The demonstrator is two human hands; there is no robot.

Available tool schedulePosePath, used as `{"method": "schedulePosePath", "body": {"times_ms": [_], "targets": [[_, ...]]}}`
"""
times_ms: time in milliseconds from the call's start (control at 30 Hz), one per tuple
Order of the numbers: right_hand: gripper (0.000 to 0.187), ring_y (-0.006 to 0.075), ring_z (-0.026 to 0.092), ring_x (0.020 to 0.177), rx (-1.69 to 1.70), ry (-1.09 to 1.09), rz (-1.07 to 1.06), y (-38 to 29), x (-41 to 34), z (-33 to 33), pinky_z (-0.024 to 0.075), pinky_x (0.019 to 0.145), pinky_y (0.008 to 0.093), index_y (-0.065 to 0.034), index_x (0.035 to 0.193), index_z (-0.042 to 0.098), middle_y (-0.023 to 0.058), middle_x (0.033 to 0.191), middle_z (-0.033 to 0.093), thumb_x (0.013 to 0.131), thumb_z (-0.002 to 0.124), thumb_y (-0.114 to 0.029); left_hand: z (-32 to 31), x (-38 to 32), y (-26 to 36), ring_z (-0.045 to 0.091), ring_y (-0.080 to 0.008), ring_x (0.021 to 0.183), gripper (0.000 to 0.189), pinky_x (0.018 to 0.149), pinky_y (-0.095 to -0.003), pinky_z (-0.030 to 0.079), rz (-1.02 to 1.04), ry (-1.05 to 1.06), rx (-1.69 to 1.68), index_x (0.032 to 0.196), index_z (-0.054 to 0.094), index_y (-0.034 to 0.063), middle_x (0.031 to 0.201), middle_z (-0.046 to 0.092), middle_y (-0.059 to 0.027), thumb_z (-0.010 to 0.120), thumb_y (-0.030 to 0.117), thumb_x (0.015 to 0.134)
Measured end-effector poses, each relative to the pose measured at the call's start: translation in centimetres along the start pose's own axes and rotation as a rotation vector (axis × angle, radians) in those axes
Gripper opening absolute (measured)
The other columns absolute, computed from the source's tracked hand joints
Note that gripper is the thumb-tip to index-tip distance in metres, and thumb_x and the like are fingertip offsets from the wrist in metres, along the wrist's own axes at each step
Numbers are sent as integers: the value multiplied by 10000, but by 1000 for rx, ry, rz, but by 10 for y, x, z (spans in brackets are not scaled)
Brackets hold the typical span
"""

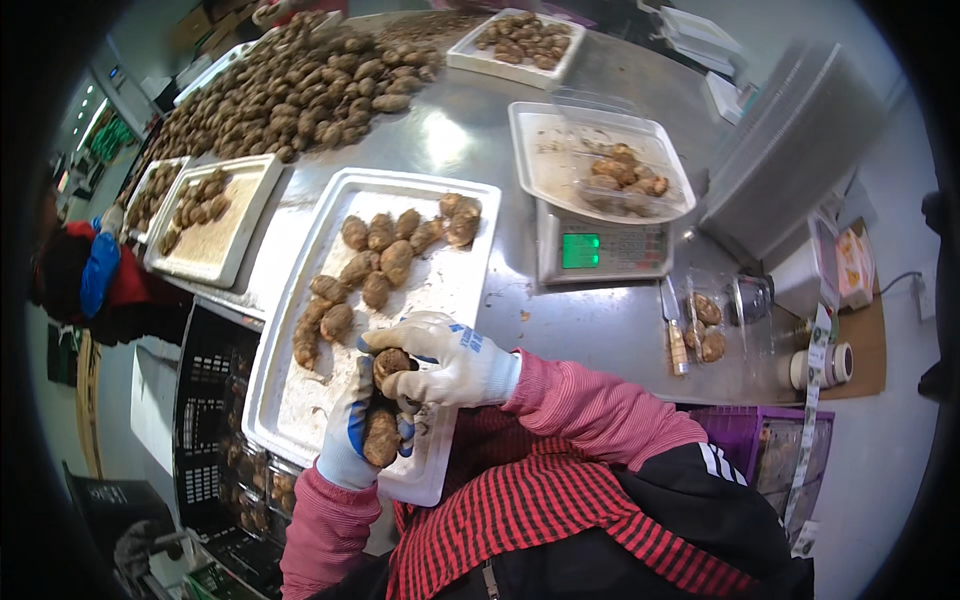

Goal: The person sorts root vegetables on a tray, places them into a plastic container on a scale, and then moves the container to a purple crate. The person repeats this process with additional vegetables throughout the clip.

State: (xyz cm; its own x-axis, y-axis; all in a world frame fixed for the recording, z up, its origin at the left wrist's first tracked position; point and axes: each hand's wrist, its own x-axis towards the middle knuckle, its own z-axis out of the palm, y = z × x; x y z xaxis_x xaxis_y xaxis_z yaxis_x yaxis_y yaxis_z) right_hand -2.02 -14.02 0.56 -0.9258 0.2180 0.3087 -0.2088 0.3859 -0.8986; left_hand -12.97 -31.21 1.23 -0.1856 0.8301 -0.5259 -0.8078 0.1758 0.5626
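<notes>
Both of my hands wear white work gloves with blue fingers and palms, above a white foam tray. My left hand holds one brown taro corm in its palm. Between thumb and fingers, my right hand grips another taro corm, just above the first; the left fingertips are close to it. Further up the same tray lie several loose taro corms, some clustered near its far right corner.
A large taro heap covers the table's far left. A digital scale bears a tray with taro in a clear plastic box. At right are a knife and stacked clear containers. A co-worker's sleeve reaches in from the left.
</notes>
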Motion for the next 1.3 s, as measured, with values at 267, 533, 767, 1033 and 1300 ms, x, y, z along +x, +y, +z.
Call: {"method": "schedulePosePath", "body": {"times_ms": [267, 533, 767, 1033, 1300], "targets": [[526, 218, 662, 1069, 283, 519, 17, 9, -33, -49, 552, 903, 307, -9, 1402, 490, 158, 1137, 695, 994, 624, -311, 47, 48, 31, 601, -166, 639, 643, 513, -294, 506, 171, -9, 492, 1327, 524, 29, 929, 634, -106, 435, 582, 1010], [374, 71, 588, 821, 171, 973, 269, 30, -145, -109, 499, 748, 208, 44, 1313, 521, 47, 944, 649, 950, 595, 0, 164, 196, 60, 641, -182, 898, 404, 721, -314, 546, 336, -375, 271, 1294, 564, 45, 1082, 665, -87, 559, 336, 1013], [337, 160, 615, 1009, -605, 1346, 369, 27, -258, -165, 499, 918, 309, 29, 1246, 593, 89, 1097, 668, 929, 611, -84, 274, 272, 38, 631, -127, 765, 300, 689, -265, 528, 1028, -234, 1093, 1153, 658, -5, 883, 664, -47, 656, 223, 958], [222, 385, 559, 1187, -1176, 1178, 397, 44, -278, -194, 439, 1026, 460, -22, 1033, 711, 240, 1238, 608, 900, 650, -189, 193, 195, 106, 640, -122, 927, 303, 800, -249, 501, 828, -122, 859, 1229, 647, 8, 1060, 693, -63, 574, 202, 1008], [418, 333, 664, 948, -614, 548, -66, 49, -80, -104, 527, 841, 424, -11, 1288, 599, 183, 1072, 686, 870, 617, -24, 53, 69, 113, 658, -230, 1046, 424, 937, -370, 535, 704, -116, 644, 1305, 552, -49, 1178, 660, -148, 480, 281, 1047]]}}
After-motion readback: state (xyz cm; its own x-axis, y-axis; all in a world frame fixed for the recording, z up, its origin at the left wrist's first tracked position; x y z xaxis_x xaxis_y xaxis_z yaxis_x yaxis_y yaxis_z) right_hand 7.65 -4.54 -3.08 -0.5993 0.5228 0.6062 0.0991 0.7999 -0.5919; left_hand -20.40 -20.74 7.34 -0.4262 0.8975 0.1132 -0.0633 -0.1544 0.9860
